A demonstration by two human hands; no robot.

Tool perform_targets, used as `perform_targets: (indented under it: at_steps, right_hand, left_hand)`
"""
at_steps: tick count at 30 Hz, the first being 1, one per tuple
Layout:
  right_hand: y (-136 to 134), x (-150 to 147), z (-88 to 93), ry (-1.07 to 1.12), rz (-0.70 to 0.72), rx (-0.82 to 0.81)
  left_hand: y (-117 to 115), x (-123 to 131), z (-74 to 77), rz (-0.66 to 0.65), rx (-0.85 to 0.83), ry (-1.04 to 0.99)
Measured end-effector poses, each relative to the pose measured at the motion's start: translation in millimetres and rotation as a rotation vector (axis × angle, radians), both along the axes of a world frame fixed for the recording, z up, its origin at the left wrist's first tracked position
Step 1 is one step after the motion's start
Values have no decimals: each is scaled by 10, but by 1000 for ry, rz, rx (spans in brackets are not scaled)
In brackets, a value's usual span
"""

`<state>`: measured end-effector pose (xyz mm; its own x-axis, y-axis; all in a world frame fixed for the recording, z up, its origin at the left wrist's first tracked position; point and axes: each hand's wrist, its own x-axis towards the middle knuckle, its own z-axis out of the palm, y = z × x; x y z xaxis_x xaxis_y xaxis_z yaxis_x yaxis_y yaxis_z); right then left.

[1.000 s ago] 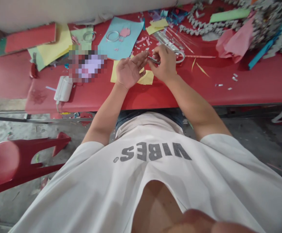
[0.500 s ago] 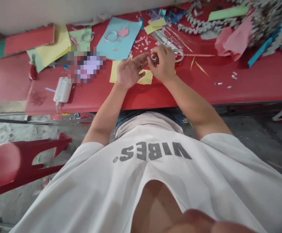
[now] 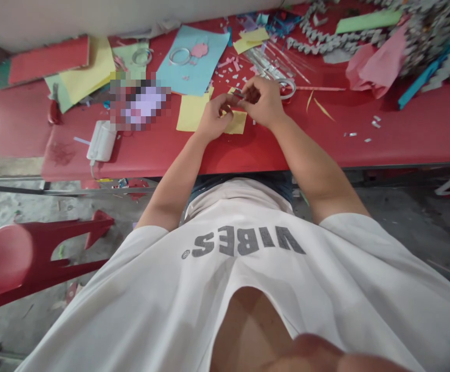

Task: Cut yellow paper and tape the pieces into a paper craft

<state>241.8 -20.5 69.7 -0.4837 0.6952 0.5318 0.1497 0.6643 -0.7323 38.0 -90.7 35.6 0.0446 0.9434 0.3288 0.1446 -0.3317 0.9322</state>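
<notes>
My left hand point(image 3: 216, 118) is closed, its thumb and fingers pinched together just above yellow paper point(image 3: 191, 112); what it grips is too small to make out. Touching its fingertips is my right hand point(image 3: 263, 101), with fingers curled around a small silvery piece point(image 3: 239, 93). A round silvery-white ring point(image 3: 290, 89) lies just beyond the right hand, partly behind it. Another small yellow sheet point(image 3: 236, 123) lies beneath the hands on the red table point(image 3: 244, 155). Small paper scraps are scattered beyond the fingers.
Blue paper point(image 3: 197, 46) carries a ring point(image 3: 179, 56) and a pink cutout. A white power bank point(image 3: 101, 140) sits left, near a blurred-out phone. Grey garlands point(image 3: 422, 41) and pink paper point(image 3: 376, 64) are piled at right. A red stool point(image 3: 10, 253) stands lower left.
My left hand has turned from open with its palm up to pinched, and moved right against my right hand. My right hand stays in nearly the same place.
</notes>
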Motion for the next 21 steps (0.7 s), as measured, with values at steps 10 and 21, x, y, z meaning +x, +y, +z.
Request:
perform_targets:
  at_steps: [10, 21]
  right_hand:
    - [52, 3, -29, -56, 14, 105]
    - [-46, 9, -44, -256, -267, 487]
  left_hand:
    - [-33, 7, 119, -1, -117, -216]
    - [-330, 95, 523, -162, -284, -401]
